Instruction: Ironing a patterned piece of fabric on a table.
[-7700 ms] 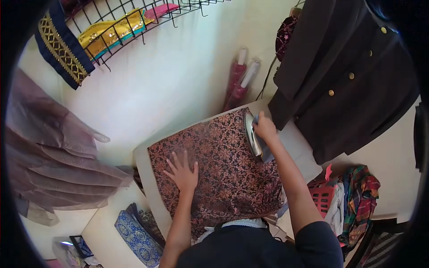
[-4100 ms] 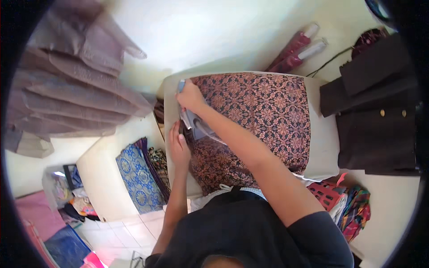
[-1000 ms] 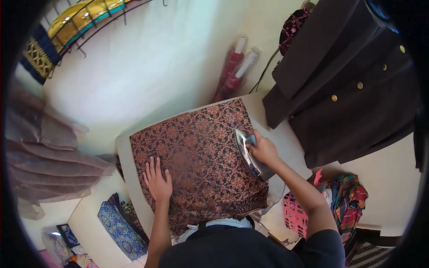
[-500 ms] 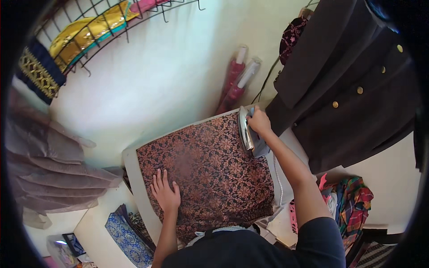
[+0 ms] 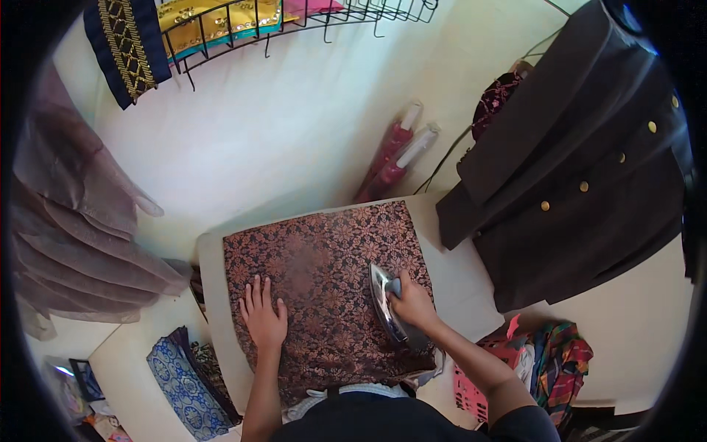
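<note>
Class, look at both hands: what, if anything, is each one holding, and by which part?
The right hand holds the iron by its handle. The left hand holds nothing; it lies palm down on the patterned cloth.

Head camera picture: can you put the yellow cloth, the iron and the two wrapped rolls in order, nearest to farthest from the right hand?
From the right hand:
1. Iron: gripped in it, over the flowered cloth.
2. Wrapped rolls: beyond the pale board, by the wall.
3. Yellow cloth: high at the picture's upper left.
</note>
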Demonstrator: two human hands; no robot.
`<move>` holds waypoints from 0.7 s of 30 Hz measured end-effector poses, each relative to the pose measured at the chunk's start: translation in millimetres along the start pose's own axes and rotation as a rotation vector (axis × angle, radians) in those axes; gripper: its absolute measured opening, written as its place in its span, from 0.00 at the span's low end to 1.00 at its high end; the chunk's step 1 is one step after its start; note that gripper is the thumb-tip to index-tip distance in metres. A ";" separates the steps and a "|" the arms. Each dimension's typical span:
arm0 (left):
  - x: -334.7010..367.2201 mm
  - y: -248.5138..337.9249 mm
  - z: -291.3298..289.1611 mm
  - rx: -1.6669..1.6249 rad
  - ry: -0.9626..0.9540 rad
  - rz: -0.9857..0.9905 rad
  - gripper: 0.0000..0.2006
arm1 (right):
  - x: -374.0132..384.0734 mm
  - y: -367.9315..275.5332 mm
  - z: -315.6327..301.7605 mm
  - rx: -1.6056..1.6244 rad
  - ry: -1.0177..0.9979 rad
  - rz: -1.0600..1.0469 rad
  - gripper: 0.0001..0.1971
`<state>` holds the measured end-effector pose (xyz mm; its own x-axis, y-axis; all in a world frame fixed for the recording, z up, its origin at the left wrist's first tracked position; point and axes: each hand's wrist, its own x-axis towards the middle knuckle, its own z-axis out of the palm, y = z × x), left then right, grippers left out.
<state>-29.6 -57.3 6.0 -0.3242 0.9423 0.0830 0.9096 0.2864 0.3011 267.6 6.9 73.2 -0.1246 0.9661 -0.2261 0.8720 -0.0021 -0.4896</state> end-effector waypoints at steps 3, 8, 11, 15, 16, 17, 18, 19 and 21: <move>0.0 -1.1 3.3 -0.019 0.044 0.024 0.25 | 16.6 -5.2 5.1 0.057 0.046 -0.007 0.18; -1.4 2.0 -0.1 0.018 0.000 -0.013 0.25 | 78.3 -18.1 6.4 0.164 0.199 -0.048 0.18; -2.0 7.5 -5.7 0.024 -0.053 -0.035 0.24 | 128.1 -23.1 4.7 0.129 0.265 -0.077 0.18; -1.8 11.3 -0.5 -0.011 -0.050 -0.010 0.25 | 164.0 -20.0 2.7 0.109 0.242 -0.034 0.18; -1.3 9.1 0.6 -0.011 -0.048 -0.014 0.25 | 160.7 -21.3 4.6 0.066 0.266 -0.028 0.18; 0.1 8.1 3.1 -0.033 -0.031 0.004 0.25 | 156.8 -21.0 5.5 0.019 0.290 -0.020 0.19; -2.3 3.5 3.8 -0.053 -0.022 0.018 0.25 | 143.7 -21.9 9.5 0.015 0.280 -0.019 0.19; -2.7 -0.2 3.2 -0.058 -0.026 0.007 0.25 | 126.1 -24.3 11.5 0.076 0.214 -0.032 0.18; -2.3 -3.9 1.8 -0.024 -0.004 0.012 0.24 | 84.0 -24.6 19.9 0.122 0.124 -0.067 0.18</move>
<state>-31.9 -60.2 2.9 -0.3120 0.9464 0.0834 0.9070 0.2706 0.3226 226.2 83.0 49.5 -0.1145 0.9895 -0.0877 0.7991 0.0393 -0.6000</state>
